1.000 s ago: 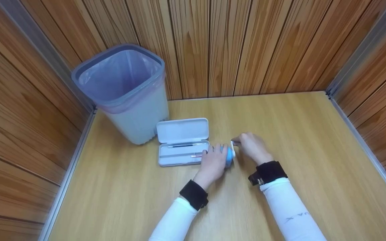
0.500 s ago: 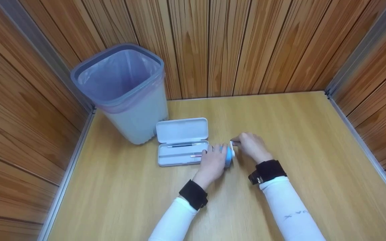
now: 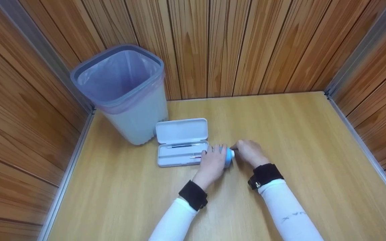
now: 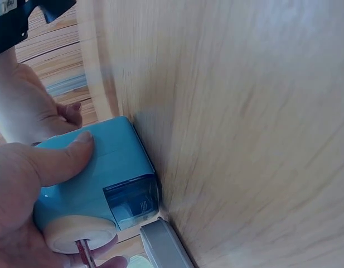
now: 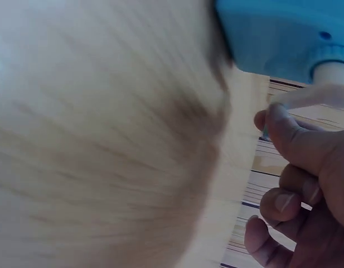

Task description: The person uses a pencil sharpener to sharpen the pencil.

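A blue crank pencil sharpener [image 4: 119, 153] with a dark see-through shavings drawer stands on the table. My left hand [image 3: 213, 164] grips it, the thumb over its top in the left wrist view. A reddish pencil [image 4: 85, 254] sticks into the round pale holder on the sharpener's left side. At the opposite side, my right hand [image 3: 250, 153] pinches the end of the white crank arm [image 5: 314, 96] between thumb and finger. Close by on the left, an open grey-white pencil case [image 3: 174, 160] has a dark pen [image 3: 181, 145] in it. Fingers hide much of the sharpener in the head view.
Behind the pencil case at the left stands a tall waste bin [image 3: 139, 120] with a bag lining it. Wood-panelled walls [image 3: 219, 50] bound the wooden table [image 3: 290, 134] at the back and both sides.
My right hand has moved slightly down and nearer me with the crank, which has turned. The left hand, sharpener and pencil case stay in place.
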`<state>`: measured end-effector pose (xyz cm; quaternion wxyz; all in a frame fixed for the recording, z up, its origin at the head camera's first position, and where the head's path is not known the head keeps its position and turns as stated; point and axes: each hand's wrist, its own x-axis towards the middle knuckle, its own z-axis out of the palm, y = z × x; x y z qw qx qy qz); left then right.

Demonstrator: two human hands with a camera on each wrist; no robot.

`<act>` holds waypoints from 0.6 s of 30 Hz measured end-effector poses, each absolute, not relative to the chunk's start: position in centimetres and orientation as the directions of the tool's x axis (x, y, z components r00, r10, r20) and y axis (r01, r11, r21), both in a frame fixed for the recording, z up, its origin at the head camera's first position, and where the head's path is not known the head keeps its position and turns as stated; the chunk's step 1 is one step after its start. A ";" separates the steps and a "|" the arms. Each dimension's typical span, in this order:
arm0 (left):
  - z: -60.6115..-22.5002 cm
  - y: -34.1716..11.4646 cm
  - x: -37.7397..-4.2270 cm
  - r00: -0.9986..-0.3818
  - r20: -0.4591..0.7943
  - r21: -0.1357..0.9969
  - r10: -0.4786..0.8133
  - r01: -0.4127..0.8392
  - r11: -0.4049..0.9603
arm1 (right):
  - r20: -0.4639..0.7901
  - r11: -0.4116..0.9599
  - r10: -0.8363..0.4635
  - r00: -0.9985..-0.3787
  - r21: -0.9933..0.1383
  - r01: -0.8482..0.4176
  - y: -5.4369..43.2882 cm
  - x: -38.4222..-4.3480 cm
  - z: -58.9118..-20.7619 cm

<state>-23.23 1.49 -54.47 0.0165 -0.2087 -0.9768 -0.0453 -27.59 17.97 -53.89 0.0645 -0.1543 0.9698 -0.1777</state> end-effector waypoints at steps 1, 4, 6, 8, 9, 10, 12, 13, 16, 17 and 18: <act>-54.5 1.6 -23.2 -0.914 0.056 0.077 0.403 0.406 0.910 | -0.061 0.891 -0.330 -0.942 -0.351 -0.289 18.0 -27.5 -54.1; -54.4 1.7 -23.2 -0.916 0.054 0.066 0.399 0.402 0.913 | -0.046 0.896 -0.347 -0.937 -0.310 -0.317 18.1 -27.3 -54.5; -54.4 1.7 -23.2 -0.916 0.045 0.068 0.398 0.401 0.914 | -0.050 0.900 -0.347 -0.936 -0.300 -0.318 18.1 -27.2 -54.6; -54.4 1.8 -23.2 -0.917 0.033 0.071 0.398 0.399 0.914 | -0.059 0.902 -0.344 -0.937 -0.297 -0.313 18.1 -27.1 -54.8; -54.4 1.8 -23.2 -0.917 0.027 0.074 0.397 0.398 0.914 | -0.063 0.903 -0.344 -0.937 -0.297 -0.311 18.1 -27.0 -54.8; -54.4 1.8 -23.2 -0.918 0.022 0.076 0.397 0.397 0.915 | -0.066 0.902 -0.345 -0.936 -0.300 -0.311 18.1 -26.9 -54.9; -54.4 1.8 -23.2 -0.919 0.019 0.080 0.393 0.394 0.916 | -0.068 0.898 -0.349 -0.935 -0.309 -0.313 18.1 -26.7 -54.9; -54.4 1.8 -23.2 -0.920 0.021 0.082 0.392 0.393 0.916 | -0.070 0.896 -0.352 -0.933 -0.313 -0.315 18.1 -26.5 -54.9; -54.4 1.7 -23.2 -0.919 0.029 0.084 0.393 0.394 0.915 | -0.071 0.891 -0.357 -0.931 -0.323 -0.317 18.1 -26.3 -54.8; -54.4 1.7 -23.2 -0.919 0.035 0.081 0.393 0.395 0.915 | -0.071 0.891 -0.358 -0.931 -0.325 -0.318 18.1 -26.2 -54.7; -54.4 1.6 -23.2 -0.918 0.041 0.078 0.394 0.396 0.915 | -0.070 0.890 -0.359 -0.931 -0.325 -0.319 18.0 -26.1 -54.7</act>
